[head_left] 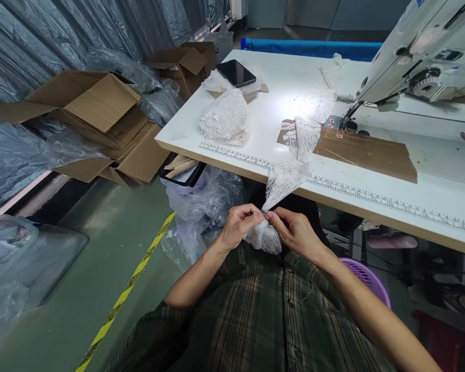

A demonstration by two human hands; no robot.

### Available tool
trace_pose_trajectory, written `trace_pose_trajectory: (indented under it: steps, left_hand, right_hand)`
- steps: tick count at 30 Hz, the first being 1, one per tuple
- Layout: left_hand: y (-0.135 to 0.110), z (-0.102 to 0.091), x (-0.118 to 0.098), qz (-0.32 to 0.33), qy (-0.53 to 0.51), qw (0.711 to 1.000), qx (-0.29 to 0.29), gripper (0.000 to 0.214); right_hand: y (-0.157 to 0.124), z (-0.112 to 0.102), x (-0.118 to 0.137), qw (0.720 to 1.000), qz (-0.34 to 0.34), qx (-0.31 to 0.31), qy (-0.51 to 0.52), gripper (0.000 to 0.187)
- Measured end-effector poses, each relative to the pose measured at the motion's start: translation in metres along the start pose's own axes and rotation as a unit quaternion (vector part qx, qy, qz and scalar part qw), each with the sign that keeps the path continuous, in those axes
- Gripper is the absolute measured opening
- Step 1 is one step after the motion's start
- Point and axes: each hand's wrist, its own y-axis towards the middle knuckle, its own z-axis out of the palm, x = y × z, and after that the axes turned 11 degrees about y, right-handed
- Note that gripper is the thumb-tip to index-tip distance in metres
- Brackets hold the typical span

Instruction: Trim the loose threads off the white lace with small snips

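Observation:
White lace fabric (284, 181) runs from beside the sewing machine's needle area, over the table's front edge and down to my lap. My left hand (243, 223) pinches the gathered lace between thumb and forefinger, just below the edge. Close against it, my right hand (290, 227) grips the same narrow bunch, fingertips almost touching the left ones. A loose end of the lace hangs beneath both hands. Whatever small detail lies between the fingertips is hidden. The sewing machine (422, 62) stands at the right, its presser foot next to a brown cardboard piece (368, 152).
On the white table (178, 121) lie a folded lace pile (225, 119) and a black phone (236, 73). A printed ruler runs along the front edge. Open cardboard boxes (101, 103) and plastic bags stand at left. A purple basket (366, 279) sits below the table at right.

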Motion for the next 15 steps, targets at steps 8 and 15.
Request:
trace_pose_trajectory:
  steps: [8,15]
  left_hand:
    - [0.000,0.002,-0.004,-0.044,-0.053,0.997,0.045,0.022]
    - [-0.001,-0.005,-0.007,-0.066,-0.023,0.991,0.115,0.028]
  right_hand:
    - [-0.012,0.002,-0.006,0.985,0.013,-0.019,0.171,0.035]
    - [-0.020,0.008,-0.008,0.975,0.059,-0.042,0.212,0.031]
